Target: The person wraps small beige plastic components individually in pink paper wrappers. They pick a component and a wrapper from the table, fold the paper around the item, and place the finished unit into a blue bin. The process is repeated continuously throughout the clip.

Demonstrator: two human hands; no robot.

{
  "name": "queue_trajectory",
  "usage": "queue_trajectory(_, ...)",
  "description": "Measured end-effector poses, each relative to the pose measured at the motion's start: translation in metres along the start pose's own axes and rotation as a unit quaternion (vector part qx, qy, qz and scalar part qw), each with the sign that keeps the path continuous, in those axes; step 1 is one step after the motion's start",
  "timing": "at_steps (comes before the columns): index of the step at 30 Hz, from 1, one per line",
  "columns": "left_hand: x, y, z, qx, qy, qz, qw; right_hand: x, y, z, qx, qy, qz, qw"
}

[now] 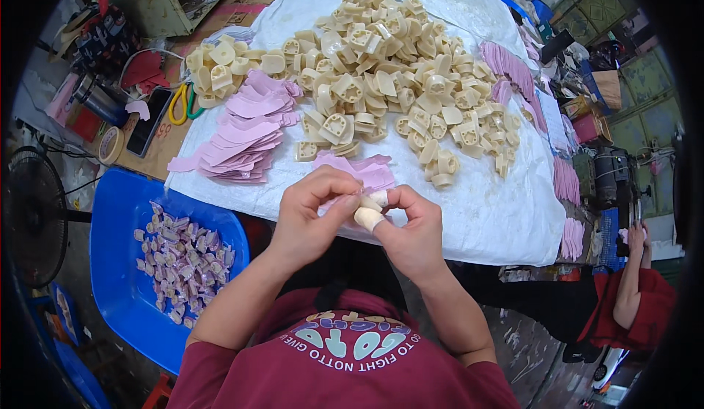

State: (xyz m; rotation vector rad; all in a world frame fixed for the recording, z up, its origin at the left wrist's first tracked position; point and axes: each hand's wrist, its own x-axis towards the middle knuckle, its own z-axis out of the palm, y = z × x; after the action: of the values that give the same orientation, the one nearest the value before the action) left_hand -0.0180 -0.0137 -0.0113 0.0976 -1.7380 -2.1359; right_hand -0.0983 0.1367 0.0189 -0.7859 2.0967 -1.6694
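"What's the surface?"

"Wrinkled white sheeting."

"Left to right?"

"Smooth blue tub, near left; layered, limp pink pieces; the left hand, fingertips pinching a small cream piece with the right hand at the near edge; glossy, rounded cream parts heaped beyond."

"Room?"

"Sheeting lies open right of the hands, out to its curved edge."

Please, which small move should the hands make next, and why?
Perhaps press the small piece firmly: the left hand and right hand meet at it, and the parts in the blue tub show pink against beige. It is mostly hidden, so I am unsure.
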Motion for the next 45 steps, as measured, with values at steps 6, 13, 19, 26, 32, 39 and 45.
queue_trajectory(6,0.009,0.019,-0.003,0.055,-0.035,-0.016,0.998,0.006,-0.006,-0.009,-0.035,-0.048,0.011,0.998)
queue_trajectory(13,-0.012,0.017,0.009,-0.063,-0.003,-0.009,0.998,0.012,-0.006,-0.02,-0.189,-0.054,-0.218,0.956)
queue_trajectory(19,-0.019,0.03,0.009,0.043,0.033,0.155,0.986,-0.012,0.0,-0.011,0.155,0.059,-0.041,0.985)
queue_trajectory(26,-0.015,0.045,0.009,0.22,-0.035,0.266,0.938,-0.03,0.016,-0.031,0.397,-0.051,0.023,0.916)
queue_trajectory(32,-0.013,0.042,0.015,0.34,-0.036,0.28,0.897,-0.028,-0.025,-0.016,0.207,-0.003,-0.022,0.978)
queue_trajectory(39,-0.007,0.024,0.02,0.319,0.014,0.188,0.929,-0.015,-0.016,-0.011,-0.07,0.005,-0.164,0.984)
queue_trajectory(45,-0.004,0.026,0.018,0.294,0.033,0.185,0.937,-0.015,0.003,-0.003,-0.019,0.032,-0.146,0.989)
